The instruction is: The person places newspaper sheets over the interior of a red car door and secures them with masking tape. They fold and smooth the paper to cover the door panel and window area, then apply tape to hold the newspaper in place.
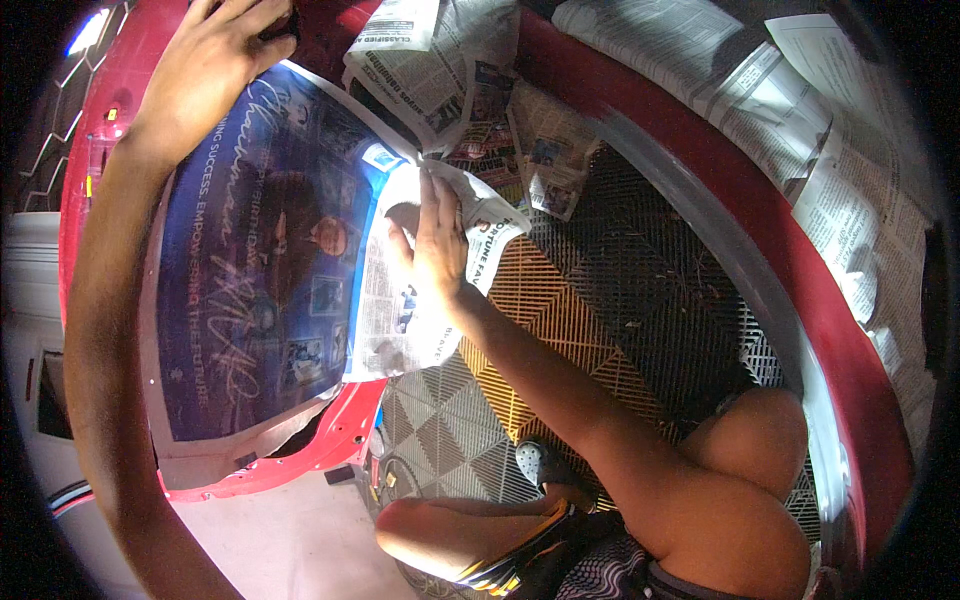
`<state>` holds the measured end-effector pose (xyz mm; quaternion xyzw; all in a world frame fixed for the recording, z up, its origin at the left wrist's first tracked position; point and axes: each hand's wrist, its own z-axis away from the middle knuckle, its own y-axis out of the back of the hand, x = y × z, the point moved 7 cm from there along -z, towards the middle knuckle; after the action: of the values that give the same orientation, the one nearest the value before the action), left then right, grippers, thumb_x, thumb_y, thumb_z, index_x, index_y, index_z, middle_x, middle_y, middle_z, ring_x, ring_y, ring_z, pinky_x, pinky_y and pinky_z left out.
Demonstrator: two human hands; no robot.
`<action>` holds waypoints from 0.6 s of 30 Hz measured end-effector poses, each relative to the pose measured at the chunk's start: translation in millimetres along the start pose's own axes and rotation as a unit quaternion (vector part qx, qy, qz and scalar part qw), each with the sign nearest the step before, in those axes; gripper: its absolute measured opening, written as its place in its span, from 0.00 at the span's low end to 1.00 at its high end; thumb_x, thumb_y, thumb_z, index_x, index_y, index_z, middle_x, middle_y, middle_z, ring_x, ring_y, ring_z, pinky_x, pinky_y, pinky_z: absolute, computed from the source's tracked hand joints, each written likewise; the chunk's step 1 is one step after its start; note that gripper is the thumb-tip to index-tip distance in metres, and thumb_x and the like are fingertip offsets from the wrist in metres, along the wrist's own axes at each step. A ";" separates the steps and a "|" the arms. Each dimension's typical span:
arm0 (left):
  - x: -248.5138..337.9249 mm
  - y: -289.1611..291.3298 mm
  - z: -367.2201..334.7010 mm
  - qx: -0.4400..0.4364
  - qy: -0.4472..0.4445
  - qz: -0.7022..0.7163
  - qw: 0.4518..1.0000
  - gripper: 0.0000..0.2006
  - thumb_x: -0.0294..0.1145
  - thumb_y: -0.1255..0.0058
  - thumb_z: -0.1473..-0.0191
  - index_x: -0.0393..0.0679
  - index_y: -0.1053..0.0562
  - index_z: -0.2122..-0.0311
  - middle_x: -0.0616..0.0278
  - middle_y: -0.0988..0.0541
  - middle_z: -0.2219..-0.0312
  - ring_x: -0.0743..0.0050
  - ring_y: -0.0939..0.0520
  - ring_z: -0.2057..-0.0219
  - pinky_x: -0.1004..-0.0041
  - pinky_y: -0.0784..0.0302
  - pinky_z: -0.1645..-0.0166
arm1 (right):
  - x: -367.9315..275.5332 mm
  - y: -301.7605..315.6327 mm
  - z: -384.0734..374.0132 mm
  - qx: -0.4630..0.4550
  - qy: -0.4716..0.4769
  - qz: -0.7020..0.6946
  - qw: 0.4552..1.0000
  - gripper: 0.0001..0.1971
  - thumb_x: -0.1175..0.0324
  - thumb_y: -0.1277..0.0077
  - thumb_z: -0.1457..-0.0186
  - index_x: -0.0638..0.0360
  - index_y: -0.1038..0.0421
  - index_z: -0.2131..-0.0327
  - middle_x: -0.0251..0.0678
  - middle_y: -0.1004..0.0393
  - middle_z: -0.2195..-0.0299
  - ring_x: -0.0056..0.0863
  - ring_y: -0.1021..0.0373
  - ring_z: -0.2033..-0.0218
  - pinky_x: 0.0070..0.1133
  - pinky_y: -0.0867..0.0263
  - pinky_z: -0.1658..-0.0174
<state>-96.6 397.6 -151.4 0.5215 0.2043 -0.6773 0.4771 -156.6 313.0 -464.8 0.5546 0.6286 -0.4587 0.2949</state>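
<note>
A large newspaper sheet [255, 330], mostly dark blue with a white half, lies over a red car body panel [335, 447] on the left. My right hand [437, 235] rests flat on the white half, fingers stretched out and nothing gripped. At the top left, my left hand [215, 65] is at the sheet's upper corner with its fingers bent inward. A dark patch shows beside those fingers, but I cannot make out what they hold. Part of that hand is cut off by the picture's upper edge.
More newspaper [425, 85] hangs at the top centre. A curved red frame [690, 130] arches across the right, with newspaper [850, 200] along its outer side. Below is a grid-patterned tile floor [540, 330] in black, orange and grey. My bent leg [460, 535] is at the bottom.
</note>
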 end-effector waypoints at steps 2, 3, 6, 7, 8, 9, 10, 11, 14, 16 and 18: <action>-4.2 -10.7 -1.5 -0.019 0.007 -0.012 1.000 0.16 0.33 0.46 0.48 0.47 0.16 0.55 0.62 0.24 0.45 0.61 0.31 0.38 0.61 0.37 0.36 | -0.4 -1.9 1.0 -0.014 -0.005 0.002 1.000 0.41 0.56 0.44 0.40 0.57 0.49 0.29 0.58 0.43 0.36 0.60 0.40 0.37 0.45 0.34 0.39; -9.4 -14.9 -2.8 -0.014 0.015 -0.001 1.000 0.14 0.32 0.46 0.47 0.48 0.17 0.55 0.61 0.23 0.47 0.61 0.30 0.39 0.61 0.37 0.37 | -1.0 -2.4 2.2 -0.023 -0.003 0.012 1.000 0.40 0.57 0.43 0.40 0.53 0.49 0.28 0.57 0.43 0.36 0.60 0.39 0.37 0.45 0.34 0.39; -22.6 -28.5 -3.9 -0.033 0.049 0.054 0.997 0.11 0.30 0.45 0.46 0.48 0.18 0.57 0.60 0.20 0.52 0.60 0.27 0.42 0.59 0.37 0.39 | -7.6 -6.5 7.9 -0.067 0.005 0.074 0.995 0.42 0.59 0.41 0.44 0.44 0.48 0.28 0.54 0.43 0.35 0.59 0.39 0.38 0.44 0.33 0.40; -24.7 -33.3 -4.8 -0.059 0.068 0.088 0.992 0.10 0.30 0.44 0.46 0.48 0.19 0.58 0.59 0.19 0.54 0.60 0.26 0.44 0.58 0.37 0.40 | -10.8 -9.2 9.9 -0.084 0.009 0.099 0.992 0.43 0.60 0.40 0.46 0.41 0.47 0.28 0.53 0.42 0.35 0.58 0.39 0.38 0.44 0.32 0.40; -30.2 -37.7 -10.2 -0.080 0.086 0.120 0.986 0.09 0.29 0.44 0.46 0.48 0.20 0.59 0.58 0.19 0.56 0.59 0.24 0.45 0.58 0.37 0.41 | -8.6 -12.6 8.3 -0.081 0.003 0.127 0.989 0.46 0.62 0.37 0.51 0.41 0.45 0.28 0.48 0.43 0.34 0.53 0.40 0.37 0.42 0.31 0.42; -36.3 -46.2 -14.1 -0.091 0.101 0.160 0.978 0.09 0.28 0.44 0.47 0.48 0.21 0.59 0.58 0.19 0.58 0.58 0.23 0.47 0.58 0.37 0.42 | -5.9 -15.0 7.3 -0.083 0.002 0.148 0.985 0.46 0.62 0.37 0.52 0.41 0.45 0.28 0.47 0.43 0.34 0.52 0.40 0.37 0.42 0.31 0.42; -42.0 -58.9 -17.7 -0.101 0.116 0.200 0.968 0.09 0.27 0.44 0.48 0.49 0.22 0.60 0.57 0.19 0.59 0.57 0.23 0.48 0.57 0.37 0.42 | -2.8 -17.0 6.4 -0.084 0.000 0.170 0.982 0.46 0.62 0.37 0.53 0.42 0.44 0.29 0.45 0.43 0.33 0.51 0.40 0.37 0.41 0.31 0.42; -47.3 -73.1 -20.7 -0.112 0.130 0.239 0.956 0.09 0.26 0.44 0.49 0.49 0.23 0.61 0.56 0.19 0.61 0.55 0.22 0.50 0.56 0.37 0.43 | 0.1 -18.5 4.5 -0.086 -0.003 0.190 0.978 0.46 0.62 0.37 0.54 0.42 0.43 0.29 0.44 0.43 0.33 0.50 0.41 0.37 0.41 0.31 0.43; -69.1 -118.3 -4.8 -0.106 0.146 0.178 0.967 0.14 0.27 0.42 0.55 0.45 0.21 0.59 0.53 0.19 0.61 0.52 0.22 0.49 0.54 0.37 0.44 | -11.8 -14.9 3.1 -0.047 0.007 0.173 0.984 0.43 0.62 0.33 0.56 0.46 0.37 0.33 0.39 0.42 0.33 0.47 0.41 0.37 0.41 0.34 0.40; -63.0 -129.4 -8.0 -0.077 0.138 0.097 0.983 0.18 0.29 0.41 0.58 0.41 0.21 0.57 0.52 0.19 0.61 0.51 0.24 0.46 0.54 0.38 0.43 | -10.9 -13.8 0.8 -0.036 0.003 0.178 0.983 0.40 0.58 0.33 0.55 0.47 0.33 0.35 0.39 0.42 0.34 0.46 0.40 0.37 0.42 0.35 0.41; -53.5 -139.9 -13.6 -0.084 0.130 0.082 0.985 0.18 0.29 0.41 0.58 0.40 0.22 0.58 0.52 0.19 0.61 0.51 0.25 0.44 0.53 0.38 0.42 | -8.2 -16.6 4.3 -0.081 0.000 0.200 0.976 0.41 0.55 0.37 0.50 0.51 0.38 0.33 0.42 0.41 0.34 0.48 0.41 0.36 0.44 0.35 0.43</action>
<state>-209.8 495.8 -139.2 0.5784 0.2769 -0.5427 0.5425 -171.6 306.2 -455.2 0.6435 0.5399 -0.3377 0.4247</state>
